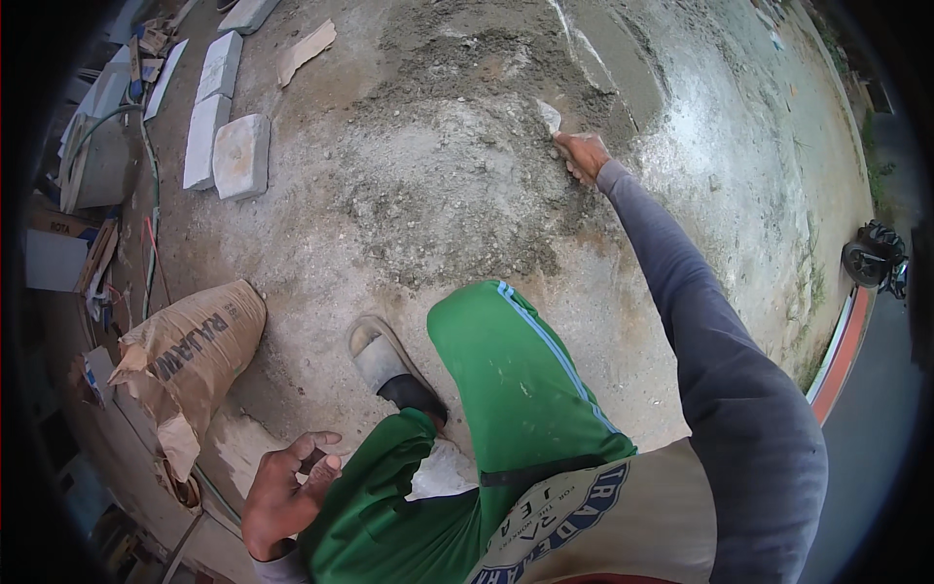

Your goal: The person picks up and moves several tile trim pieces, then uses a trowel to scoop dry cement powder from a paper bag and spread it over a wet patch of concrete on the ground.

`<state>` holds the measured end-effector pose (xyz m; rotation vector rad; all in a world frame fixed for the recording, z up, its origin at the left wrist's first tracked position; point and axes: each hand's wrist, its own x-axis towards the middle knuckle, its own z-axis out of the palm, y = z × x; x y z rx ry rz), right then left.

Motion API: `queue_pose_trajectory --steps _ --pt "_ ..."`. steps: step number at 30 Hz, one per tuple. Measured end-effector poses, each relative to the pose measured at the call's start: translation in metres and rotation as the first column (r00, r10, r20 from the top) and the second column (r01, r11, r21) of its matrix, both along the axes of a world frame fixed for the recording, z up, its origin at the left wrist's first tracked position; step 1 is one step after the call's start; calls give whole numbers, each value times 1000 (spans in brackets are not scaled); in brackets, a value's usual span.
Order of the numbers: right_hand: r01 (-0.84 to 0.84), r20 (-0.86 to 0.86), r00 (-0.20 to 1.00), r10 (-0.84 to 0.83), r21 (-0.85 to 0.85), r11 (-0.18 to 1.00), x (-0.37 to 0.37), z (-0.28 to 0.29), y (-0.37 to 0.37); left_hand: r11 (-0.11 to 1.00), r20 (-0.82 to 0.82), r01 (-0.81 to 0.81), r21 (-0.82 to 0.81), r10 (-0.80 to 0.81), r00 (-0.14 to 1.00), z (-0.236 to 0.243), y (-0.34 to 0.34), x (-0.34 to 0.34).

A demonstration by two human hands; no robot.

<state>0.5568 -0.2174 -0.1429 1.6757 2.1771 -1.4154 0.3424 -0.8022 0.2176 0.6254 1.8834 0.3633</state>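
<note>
My right hand reaches far forward, its fingers wrapped round a trowel; the pale blade shows beyond the fist, while the handle is mostly hidden. Just under the blade lies the edge of a patch of grey, crumbly mortar mix spread over the ground. Smooth wet mortar lies beyond and right of that hand. My left hand hovers beside my left knee, fingers loosely bent and apart, holding nothing. A brown paper cement bag lies ahead of it on the left.
Several white blocks lie at the far left, with a torn piece of cardboard nearby. A green hose runs along the left side past a grey tub. At the far right a motorcycle stands by the road.
</note>
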Motion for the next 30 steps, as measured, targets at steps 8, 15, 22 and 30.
queue_pose_trajectory --steps 8,15,22,30 --pt "-26 -156 987 49 146 989 -17 43 -62 1000 13 -1 -29 1 1000 -8 11 -7" --pt "242 -265 948 -178 232 942 39 45 -86 999 -21 -11 39 12 1000 -10 17 -14" --pt "493 -155 830 -535 -244 835 90 -31 -152 1000 35 -1 -19 1 999 -14 12 -20" --pt "314 -336 902 -270 81 946 -3 39 -186 999 25 -16 -41 17 1000 -17 28 -29"
